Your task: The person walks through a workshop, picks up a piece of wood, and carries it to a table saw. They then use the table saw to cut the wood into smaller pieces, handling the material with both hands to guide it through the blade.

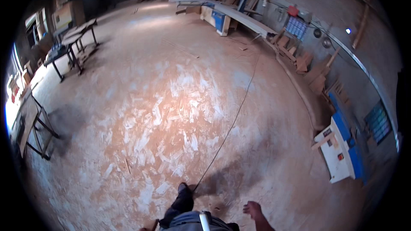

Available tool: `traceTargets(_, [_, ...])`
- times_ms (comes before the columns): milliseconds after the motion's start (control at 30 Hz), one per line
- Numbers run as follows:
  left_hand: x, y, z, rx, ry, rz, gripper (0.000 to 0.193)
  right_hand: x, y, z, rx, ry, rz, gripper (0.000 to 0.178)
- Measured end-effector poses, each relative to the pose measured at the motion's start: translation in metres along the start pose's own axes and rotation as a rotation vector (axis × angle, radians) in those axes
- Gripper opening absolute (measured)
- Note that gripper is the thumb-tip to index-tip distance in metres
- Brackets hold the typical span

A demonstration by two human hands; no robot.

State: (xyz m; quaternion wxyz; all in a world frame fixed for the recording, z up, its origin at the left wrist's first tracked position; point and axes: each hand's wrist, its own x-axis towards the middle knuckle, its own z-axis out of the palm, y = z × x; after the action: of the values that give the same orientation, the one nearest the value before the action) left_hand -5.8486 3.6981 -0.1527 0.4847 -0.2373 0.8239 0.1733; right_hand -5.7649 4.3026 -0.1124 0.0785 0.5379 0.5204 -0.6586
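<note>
The person's right hand (252, 208) hangs with fingers loosely curled, holding nothing visible; the left hand (153, 226) barely shows, so its grip cannot be told. The nearest loose thing, a thin dark cable (232, 128), lies ahead and left of the right hand. It is probably light and flexible, perhaps slick with dust, best pinched beside the shoe (183, 186). Dusty floor (128, 115) spreads ahead of both hands; a blue-and-white machine (340, 156) edges the right.
</note>
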Motion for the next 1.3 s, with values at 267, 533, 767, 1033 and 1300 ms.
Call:
traceTargets(267, [0.119, 0.262, -0.189, 0.033, 0.119, 0.179, 0.063, 0.107, -0.060, 0.042, 0.022, 0.074, 0.359, 0.037])
traceTargets(533, [0.114, 0.597, -0.375, -0.032, 0.296, 0.163, 0.085, 0.301, -0.316, 0.130, -0.169, -0.011, 0.359, 0.030])
traceTargets(767, [0.148, 0.765, -0.436, -0.029, 0.190, 0.048, 0.085, 0.450, -0.635, 0.200, 0.040, -0.046, 0.063, 0.035])
traceTargets(1033, [0.316, 0.939, -0.465, 0.073, 0.008, 0.025, 0.087, 0.626, -0.840, 0.230, 0.179, 0.011, 0.023, 0.034])
traceTargets(1300, [0.385, 1.283, -0.689, 0.065, 0.165, 0.218, 0.082, 0.635, -1.038, 0.351, -0.322, 0.084, 0.276, 0.021])
